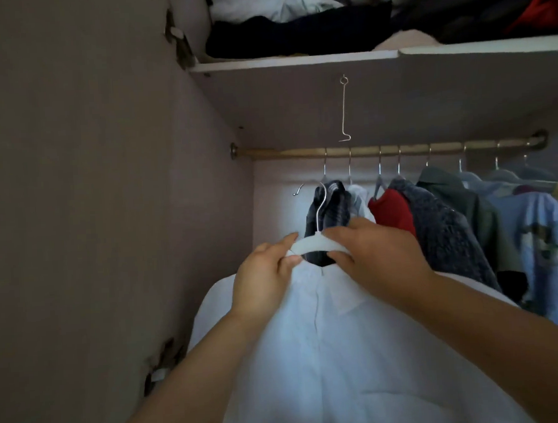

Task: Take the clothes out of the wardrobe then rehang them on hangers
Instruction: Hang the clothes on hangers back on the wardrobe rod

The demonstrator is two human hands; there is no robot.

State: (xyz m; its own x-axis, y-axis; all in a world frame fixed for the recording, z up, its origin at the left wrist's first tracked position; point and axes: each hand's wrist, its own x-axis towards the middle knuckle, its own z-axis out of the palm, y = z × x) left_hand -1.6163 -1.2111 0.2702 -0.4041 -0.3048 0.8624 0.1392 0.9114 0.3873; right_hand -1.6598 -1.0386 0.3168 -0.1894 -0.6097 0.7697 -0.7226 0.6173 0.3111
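The left hand (261,277) pinched the left end of a white hanger (315,243) between thumb and curled fingers, and the right hand (377,254) gripped the hanger's right arm, fingers wrapped over the top and thumb underneath. The hanger sat level between the two hands, in front of the open wardrobe and below the rail (287,153); its metal hook (321,206) rose from the middle, its curve short of the rail and apart from it. A white shirt (327,354) hung from the hanger, its collar just under the fingers and its body falling between the two forearms toward the camera. Behind the hands, on the rail, hung a dark striped garment (331,208), a red garment (390,210), a grey fleecy garment (443,228) and, farther right, a light blue printed shirt (537,230). The left stretch of the rail carried no hangers. A thin wire hook (344,111) dangled from the underside of the shelf (295,61), on which folded clothes (293,23) were piled, white over dark.
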